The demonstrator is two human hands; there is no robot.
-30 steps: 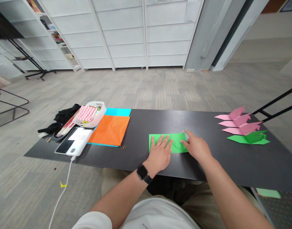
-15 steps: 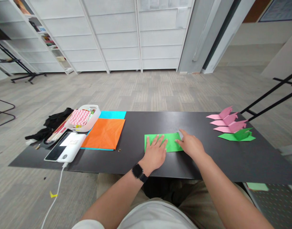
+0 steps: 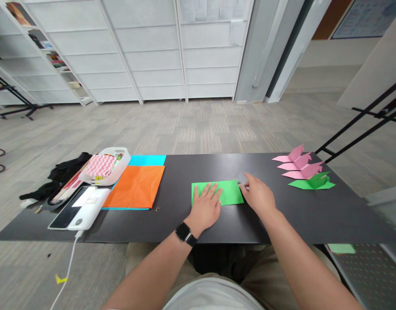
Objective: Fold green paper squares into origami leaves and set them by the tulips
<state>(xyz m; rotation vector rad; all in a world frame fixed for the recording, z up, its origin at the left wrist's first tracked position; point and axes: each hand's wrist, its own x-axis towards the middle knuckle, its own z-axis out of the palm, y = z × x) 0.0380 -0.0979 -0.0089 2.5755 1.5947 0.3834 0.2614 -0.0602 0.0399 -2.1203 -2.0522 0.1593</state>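
Note:
A green sheet of paper [image 3: 232, 192], folded into a rectangle, lies flat on the dark table in front of me. My left hand [image 3: 204, 202] rests spread on its left half, fingers stretched out; a black watch [image 3: 184, 231] sits on that wrist. Just beyond the paper's right edge, my right hand [image 3: 258, 193] has its thumb and forefinger bent toward each other. Between them shows a thin, greyish, partly see-through piece [image 3: 241, 178], mostly hidden and too small to name. The thumb is close to the paper's right edge.
Pink paper cranes [image 3: 303, 172] and a green one [image 3: 314, 183] stand in a row at the right. To the left lie orange paper [image 3: 138, 187] on blue paper [image 3: 148, 160], a white basket [image 3: 123, 163], a white power bank [image 3: 91, 211] with a cable, and black cloth [image 3: 70, 167].
My right hand has slid off the paper's right end and now stands just beside it. My left hand stays spread on the sheet. The whole view has shifted slightly.

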